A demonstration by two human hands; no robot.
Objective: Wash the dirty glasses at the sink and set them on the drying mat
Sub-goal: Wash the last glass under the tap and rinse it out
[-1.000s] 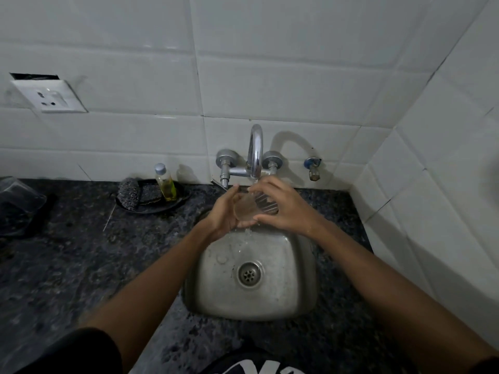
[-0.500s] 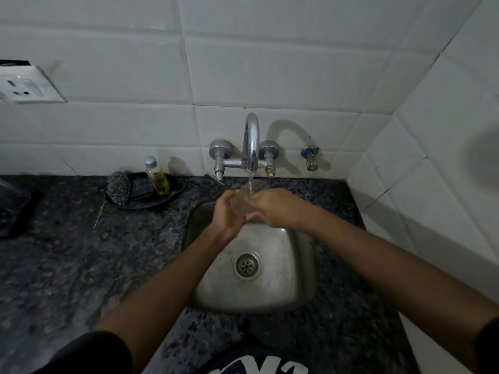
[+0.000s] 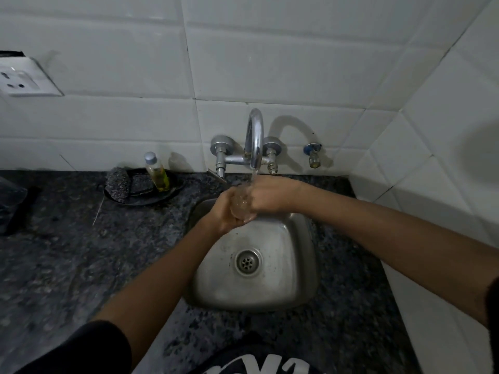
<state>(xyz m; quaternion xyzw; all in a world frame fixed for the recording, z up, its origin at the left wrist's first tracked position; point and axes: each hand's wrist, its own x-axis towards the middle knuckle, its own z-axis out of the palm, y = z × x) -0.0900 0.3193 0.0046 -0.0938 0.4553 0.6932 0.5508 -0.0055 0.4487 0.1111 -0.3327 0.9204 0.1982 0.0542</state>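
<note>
The counter [image 3: 67, 265] is a dark speckled stone, and it runs along a wall of large white tiles [image 3: 270, 63] that turns a corner on the right side. A small steel sink [image 3: 291, 279] is set into the stone, with a round drain [image 3: 247, 262] in its floor. Above it a chrome tap [image 3: 255, 139] comes out from the wall, and a thin stream of water falls from its spout.

Under this stream both hands hold one clear glass [image 3: 241, 203] over the back part of the sink. The left hand [image 3: 225, 211] is curled around the glass from the left and below. The right hand [image 3: 267, 194] covers it from the right, with fingers bent on its side; how far they go round I cannot tell.

To the left of the tap a dark dish [image 3: 172, 191] lies on the counter near the wall. On it stand a small bottle [image 3: 157, 172] with yellow liquid and a grey scrubber [image 3: 117, 182], close together. A white socket [image 3: 24, 82] is fixed on the wall at far left. Something transparent [image 3: 10, 195] lies at the left edge of the counter, too dim to name
</note>
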